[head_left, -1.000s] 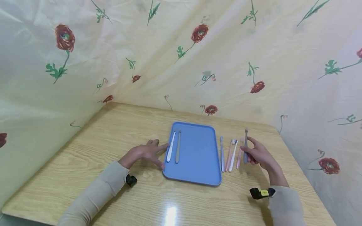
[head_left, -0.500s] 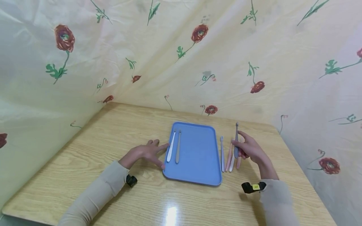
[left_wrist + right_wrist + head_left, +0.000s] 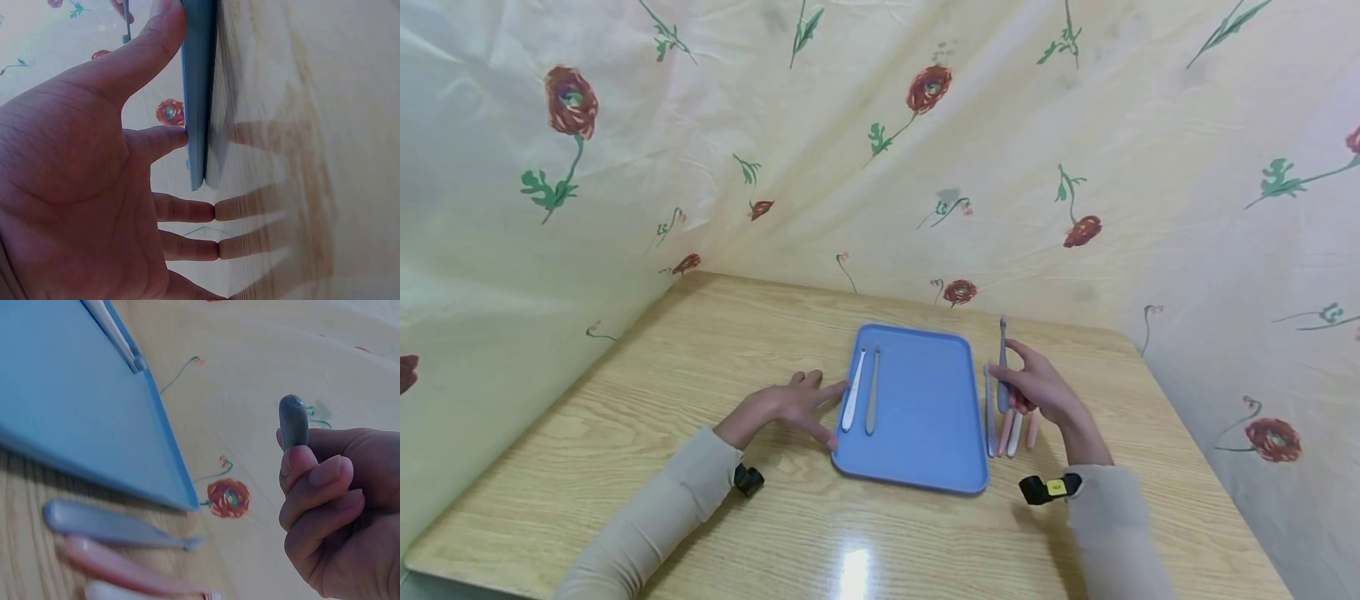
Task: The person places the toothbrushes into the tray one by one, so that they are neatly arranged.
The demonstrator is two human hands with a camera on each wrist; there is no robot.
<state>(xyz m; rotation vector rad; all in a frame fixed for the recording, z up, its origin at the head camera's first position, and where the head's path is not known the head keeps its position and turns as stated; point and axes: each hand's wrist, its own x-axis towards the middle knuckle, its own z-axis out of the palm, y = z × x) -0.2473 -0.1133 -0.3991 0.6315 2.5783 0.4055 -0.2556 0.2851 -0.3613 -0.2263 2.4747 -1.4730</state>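
Hands (image 3: 793, 408) (image 3: 1039, 385) flank a blue tray (image 3: 928, 417) holding two toothbrushes (image 3: 872, 400).

The wood-grain worktop (image 3: 917, 529) bears a blue tray (image 3: 925, 408) and, beside it, a pale-blue toothbrush (image 3: 990, 425), a white toothbrush (image 3: 1015, 435) and two pink toothbrushes (image 3: 1005, 435).

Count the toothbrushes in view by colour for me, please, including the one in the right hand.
White toothbrushes: 2
Grey toothbrushes: 2, one in the right hand
Pink toothbrushes: 2
Pale blue toothbrush: 1
Total: 7
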